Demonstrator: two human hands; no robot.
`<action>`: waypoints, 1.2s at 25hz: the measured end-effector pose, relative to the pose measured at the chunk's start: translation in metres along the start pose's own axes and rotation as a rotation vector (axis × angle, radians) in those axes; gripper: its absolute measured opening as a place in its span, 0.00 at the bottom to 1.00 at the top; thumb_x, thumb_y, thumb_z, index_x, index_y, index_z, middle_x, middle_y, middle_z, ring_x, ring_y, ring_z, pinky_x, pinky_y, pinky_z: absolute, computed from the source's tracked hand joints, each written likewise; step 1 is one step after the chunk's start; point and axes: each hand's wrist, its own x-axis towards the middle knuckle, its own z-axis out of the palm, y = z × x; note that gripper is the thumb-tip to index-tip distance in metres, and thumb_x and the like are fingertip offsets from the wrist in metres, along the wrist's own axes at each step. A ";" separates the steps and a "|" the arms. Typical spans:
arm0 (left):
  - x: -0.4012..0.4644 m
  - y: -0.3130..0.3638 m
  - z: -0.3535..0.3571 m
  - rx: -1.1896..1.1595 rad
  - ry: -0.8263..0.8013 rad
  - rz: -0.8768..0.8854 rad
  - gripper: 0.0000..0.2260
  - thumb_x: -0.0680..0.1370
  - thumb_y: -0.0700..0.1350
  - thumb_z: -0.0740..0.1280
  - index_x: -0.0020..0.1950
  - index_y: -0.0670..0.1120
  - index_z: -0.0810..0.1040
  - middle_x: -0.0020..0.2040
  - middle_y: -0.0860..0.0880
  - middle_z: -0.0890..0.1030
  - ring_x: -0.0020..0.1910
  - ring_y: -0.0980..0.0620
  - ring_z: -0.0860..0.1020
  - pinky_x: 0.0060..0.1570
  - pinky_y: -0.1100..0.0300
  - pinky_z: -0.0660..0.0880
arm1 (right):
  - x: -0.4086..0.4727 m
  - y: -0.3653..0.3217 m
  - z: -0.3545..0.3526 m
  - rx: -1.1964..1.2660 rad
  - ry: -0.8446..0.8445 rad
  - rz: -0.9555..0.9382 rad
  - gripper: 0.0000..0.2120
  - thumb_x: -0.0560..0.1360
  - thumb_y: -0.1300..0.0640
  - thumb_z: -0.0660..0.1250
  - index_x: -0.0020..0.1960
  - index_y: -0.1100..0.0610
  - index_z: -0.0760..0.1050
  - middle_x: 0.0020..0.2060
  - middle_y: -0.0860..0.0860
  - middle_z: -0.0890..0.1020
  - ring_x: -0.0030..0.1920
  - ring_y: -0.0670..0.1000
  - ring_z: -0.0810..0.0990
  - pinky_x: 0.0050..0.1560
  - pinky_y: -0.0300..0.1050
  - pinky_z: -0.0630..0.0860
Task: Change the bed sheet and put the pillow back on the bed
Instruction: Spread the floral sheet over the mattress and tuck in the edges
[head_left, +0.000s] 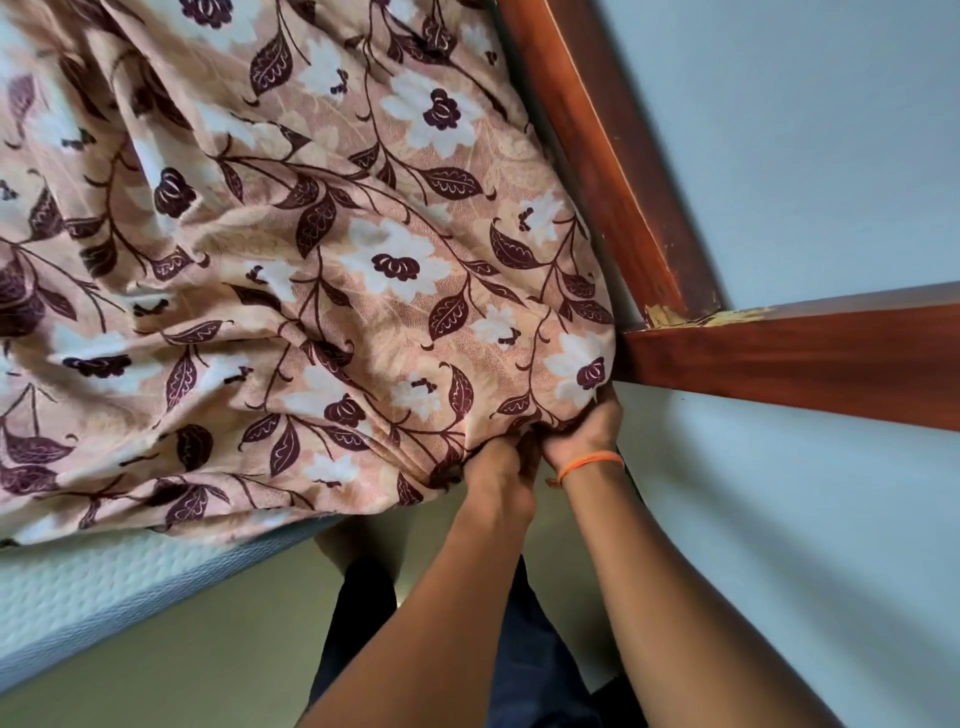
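Note:
A peach bed sheet (311, 260) printed with white flowers and dark maroon leaves lies rumpled over the mattress (104, 587), whose pale quilted side shows below the sheet's edge. At the mattress corner beside the wooden frame, my left hand (501, 467) and my right hand (582, 431) both grip the bunched corner of the sheet, fingers curled into the fabric. An orange band circles my right wrist. No pillow is in view.
A dark wooden bed frame (613, 171) runs along the pale blue wall (805, 130), and a second wooden rail (805, 358) meets it at the corner, chipped at the joint. The greenish floor (208, 649) and my dark trousers lie below.

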 end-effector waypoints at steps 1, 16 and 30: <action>0.000 0.000 0.002 0.006 -0.005 0.003 0.09 0.76 0.30 0.66 0.52 0.41 0.79 0.40 0.45 0.81 0.34 0.54 0.77 0.28 0.65 0.76 | 0.006 -0.001 0.001 -0.015 -0.021 0.003 0.27 0.77 0.41 0.53 0.69 0.53 0.74 0.65 0.58 0.77 0.65 0.63 0.74 0.68 0.61 0.68; -0.052 0.036 -0.029 1.275 -0.254 0.362 0.06 0.80 0.41 0.62 0.51 0.45 0.78 0.43 0.47 0.81 0.38 0.49 0.79 0.36 0.61 0.76 | -0.039 -0.006 -0.005 -0.227 0.151 0.066 0.27 0.77 0.34 0.56 0.63 0.53 0.76 0.59 0.56 0.80 0.60 0.59 0.77 0.61 0.62 0.73; -0.364 0.148 -0.103 0.701 -0.168 0.672 0.06 0.78 0.37 0.64 0.51 0.39 0.79 0.43 0.43 0.82 0.37 0.47 0.79 0.31 0.59 0.75 | -0.362 -0.037 0.107 -0.533 -0.281 0.059 0.14 0.79 0.44 0.62 0.50 0.56 0.75 0.45 0.55 0.80 0.45 0.55 0.79 0.49 0.51 0.74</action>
